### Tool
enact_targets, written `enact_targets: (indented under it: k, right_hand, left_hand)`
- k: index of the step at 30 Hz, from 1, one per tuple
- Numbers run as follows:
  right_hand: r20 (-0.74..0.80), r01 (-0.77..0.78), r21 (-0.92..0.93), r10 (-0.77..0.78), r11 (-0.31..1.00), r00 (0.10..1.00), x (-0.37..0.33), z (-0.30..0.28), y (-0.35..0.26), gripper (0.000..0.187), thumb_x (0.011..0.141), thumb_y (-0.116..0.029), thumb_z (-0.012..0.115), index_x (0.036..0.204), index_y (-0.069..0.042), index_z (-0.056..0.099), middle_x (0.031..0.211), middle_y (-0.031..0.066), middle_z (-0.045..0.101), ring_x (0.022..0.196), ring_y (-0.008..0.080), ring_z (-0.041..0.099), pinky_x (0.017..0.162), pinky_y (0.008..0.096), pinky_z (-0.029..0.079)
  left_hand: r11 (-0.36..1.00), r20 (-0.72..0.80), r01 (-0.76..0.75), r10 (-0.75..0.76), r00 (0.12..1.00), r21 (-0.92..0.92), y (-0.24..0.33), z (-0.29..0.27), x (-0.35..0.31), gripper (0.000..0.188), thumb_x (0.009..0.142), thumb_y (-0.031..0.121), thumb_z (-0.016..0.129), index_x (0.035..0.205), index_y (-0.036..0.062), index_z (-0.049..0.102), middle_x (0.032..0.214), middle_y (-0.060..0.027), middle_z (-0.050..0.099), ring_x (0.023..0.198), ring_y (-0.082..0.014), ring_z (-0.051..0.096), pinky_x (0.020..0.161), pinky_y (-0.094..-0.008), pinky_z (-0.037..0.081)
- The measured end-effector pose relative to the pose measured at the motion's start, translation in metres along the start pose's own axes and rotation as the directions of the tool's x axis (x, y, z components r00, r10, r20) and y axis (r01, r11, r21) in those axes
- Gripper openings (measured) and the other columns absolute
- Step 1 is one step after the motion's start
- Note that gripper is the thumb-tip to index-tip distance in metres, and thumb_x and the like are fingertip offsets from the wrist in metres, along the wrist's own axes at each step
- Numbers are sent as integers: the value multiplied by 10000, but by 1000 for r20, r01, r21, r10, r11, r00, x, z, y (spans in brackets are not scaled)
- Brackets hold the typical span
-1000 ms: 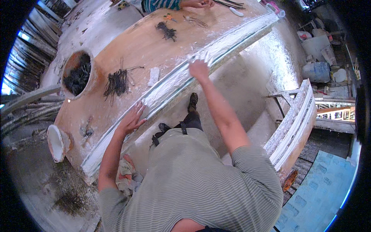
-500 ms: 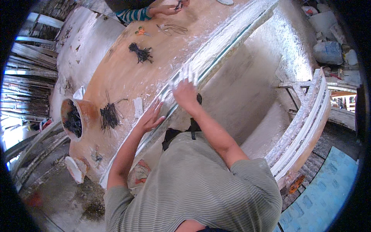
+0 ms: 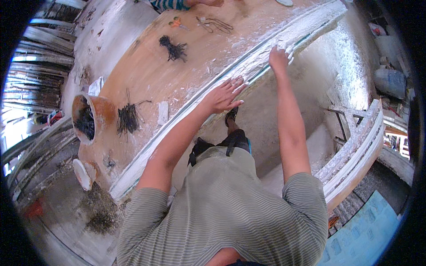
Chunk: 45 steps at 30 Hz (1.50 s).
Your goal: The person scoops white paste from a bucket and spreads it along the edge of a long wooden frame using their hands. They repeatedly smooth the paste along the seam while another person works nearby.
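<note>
A long straight strip coated in wet white paste (image 3: 253, 66), with green edging, runs diagonally along the table's near edge. My left hand (image 3: 225, 95) lies flat on it, palm down, fingers spread. Farther up the same strip is my right hand (image 3: 279, 59), its whitened fingers apart and bent over the paste at the near side; I see no tool in it. Both hands are bare.
On the brown table (image 3: 151, 75) lie dark fibre bundles (image 3: 173, 48), orange-handled scissors (image 3: 177, 23), looped cord (image 3: 217, 25) and a clay pot (image 3: 102, 113) of dark strands. A person's striped sleeve (image 3: 171, 4) shows at the far edge. A curved white-coated frame (image 3: 355, 153) stands right.
Both my hands have moved up and to the right along the strip, the right one farther. My body has leaned and stepped, and the view has shifted. The other person's hands have mostly left the picture.
</note>
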State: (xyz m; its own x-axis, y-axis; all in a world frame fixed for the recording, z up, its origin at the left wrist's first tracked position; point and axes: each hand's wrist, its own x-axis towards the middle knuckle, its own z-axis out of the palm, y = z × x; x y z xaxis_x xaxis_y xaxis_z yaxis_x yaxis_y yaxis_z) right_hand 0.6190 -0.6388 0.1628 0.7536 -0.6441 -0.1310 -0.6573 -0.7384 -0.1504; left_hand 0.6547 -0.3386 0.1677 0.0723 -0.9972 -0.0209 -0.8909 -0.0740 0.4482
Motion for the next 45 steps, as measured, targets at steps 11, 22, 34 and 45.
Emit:
enact_targets:
  k: [11, 22, 34, 45]
  right_hand:
    - [-322, 296, 66, -260, 953, 911, -230, 73, -166, 758, 945, -474, 557, 1345, 165, 486, 1568, 366, 213, 1504, 495, 66, 1204, 616, 69]
    - [-38, 543, 71, -542, 837, 840, -335, 60, -242, 757, 1000, -552, 412, 1424, 75, 386, 1501, 262, 345, 1432, 355, 265, 1189, 556, 137]
    - [179, 414, 174, -442, 893, 879, -277, 33, -189, 678, 978, -550, 454, 1080, 82, 677, 1084, 287, 641, 1060, 427, 624, 1037, 546, 399]
    - [-509, 250, 45, -193, 967, 839, -91, 38, -78, 680, 972, -527, 471, 1245, 76, 627, 1509, 246, 433, 1474, 438, 261, 1203, 594, 156]
  left_hand:
    - [976, 159, 199, -183, 970, -85, 35, 9, -287, 676, 1038, 478, 415, 1555, 65, 276, 1607, -213, 270, 1499, -361, 244, 1248, -469, 176]
    - [822, 186, 568, -552, 813, -41, 55, -5, -477, 721, 1006, 439, 492, 1556, 31, 268, 1615, -266, 209, 1510, -388, 201, 1241, -454, 179]
    - [931, 167, 345, -323, 931, -121, 6, -3, -325, 767, 995, 476, 486, 1562, 22, 239, 1615, -284, 186, 1515, -408, 168, 1244, -447, 160]
    - [938, 25, 218, -220, 975, -270, -21, -9, -36, 753, 1012, 448, 458, 1551, -23, 223, 1613, -306, 158, 1515, -418, 152, 1243, -446, 149]
